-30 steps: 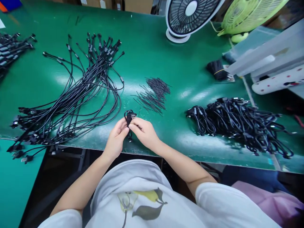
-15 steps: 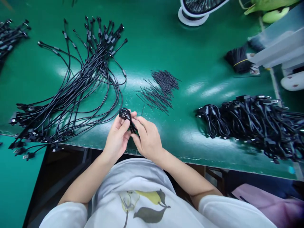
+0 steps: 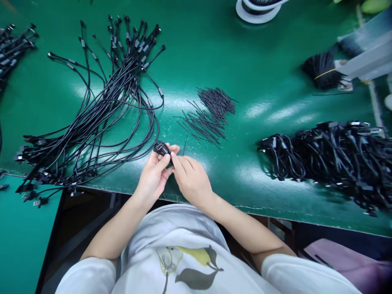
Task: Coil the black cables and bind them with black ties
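A coiled black cable is pinched in my left hand, its plug end showing above the thumb. My right hand presses its fingertips together against the right side of that coil, and its palm hides part of the cable. Beyond the hands lies a pile of short black ties. Long loose black cables spread over the left side, with grey sleeves near their far ends. Bundled black cables are heaped at the right.
The green table has its front edge just before my body. A white spool stands at the back. Banded black ties lie at the back right, more cables at the far left.
The view has shifted slightly, so objects at the right appear farther right. My right hand has turned over the coil, covering the cable's lower part, and the plug end is tilted more sideways.
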Available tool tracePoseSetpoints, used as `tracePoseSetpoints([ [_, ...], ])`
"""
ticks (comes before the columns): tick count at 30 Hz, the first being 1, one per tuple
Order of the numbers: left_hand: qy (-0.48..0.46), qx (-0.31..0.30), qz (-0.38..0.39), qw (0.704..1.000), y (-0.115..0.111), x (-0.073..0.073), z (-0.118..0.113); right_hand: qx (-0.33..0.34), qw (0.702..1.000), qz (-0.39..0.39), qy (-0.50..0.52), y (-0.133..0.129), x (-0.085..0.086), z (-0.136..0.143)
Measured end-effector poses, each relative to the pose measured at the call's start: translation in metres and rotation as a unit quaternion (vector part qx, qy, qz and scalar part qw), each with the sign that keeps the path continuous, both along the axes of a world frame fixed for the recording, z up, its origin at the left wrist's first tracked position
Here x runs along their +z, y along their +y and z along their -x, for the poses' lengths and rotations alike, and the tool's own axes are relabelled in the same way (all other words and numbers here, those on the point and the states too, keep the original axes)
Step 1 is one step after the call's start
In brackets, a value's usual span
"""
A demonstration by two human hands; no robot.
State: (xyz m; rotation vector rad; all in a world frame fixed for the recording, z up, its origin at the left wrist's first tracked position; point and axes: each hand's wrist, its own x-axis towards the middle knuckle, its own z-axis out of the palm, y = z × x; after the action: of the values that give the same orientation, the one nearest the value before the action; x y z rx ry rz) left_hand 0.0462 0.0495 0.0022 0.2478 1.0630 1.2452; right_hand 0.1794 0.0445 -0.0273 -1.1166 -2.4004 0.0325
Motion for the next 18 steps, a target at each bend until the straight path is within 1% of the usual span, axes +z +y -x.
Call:
tracePoseSetpoints([
  [5, 0.006, -0.006, -0.001, 1.000, -0.002, -0.004, 0.001, 0.002, 1.000, -0.002, 0.003, 0.001, -0.001, 0.000],
  [8, 0.007, -0.011, -0.007, 1.000, -0.004, -0.006, 0.003, 0.011, 1.000, -0.014, 0.021, 0.000, 0.000, 0.001],
  [10, 0.006, -0.025, -0.015, 1.000, -0.005, -0.005, 0.005, 0.023, 0.999, -0.024, 0.034, -0.002, 0.002, 0.001],
  [13, 0.008, -0.065, -0.040, 0.997, -0.005, -0.002, 0.008, 0.024, 0.999, -0.024, 0.040, -0.002, 0.008, -0.005],
  [15, 0.024, -0.093, -0.061, 0.994, -0.007, 0.001, 0.010, -0.007, 0.999, -0.019, 0.031, 0.004, 0.012, -0.021],
  [16, 0.045, -0.101, -0.069, 0.991, -0.009, 0.001, 0.013, -0.039, 0.999, -0.019, 0.020, 0.010, 0.014, -0.035],
  [18, 0.130, -0.104, -0.079, 0.983, -0.014, -0.001, 0.022, -0.140, 0.990, -0.025, -0.015, 0.023, 0.020, -0.079],
])
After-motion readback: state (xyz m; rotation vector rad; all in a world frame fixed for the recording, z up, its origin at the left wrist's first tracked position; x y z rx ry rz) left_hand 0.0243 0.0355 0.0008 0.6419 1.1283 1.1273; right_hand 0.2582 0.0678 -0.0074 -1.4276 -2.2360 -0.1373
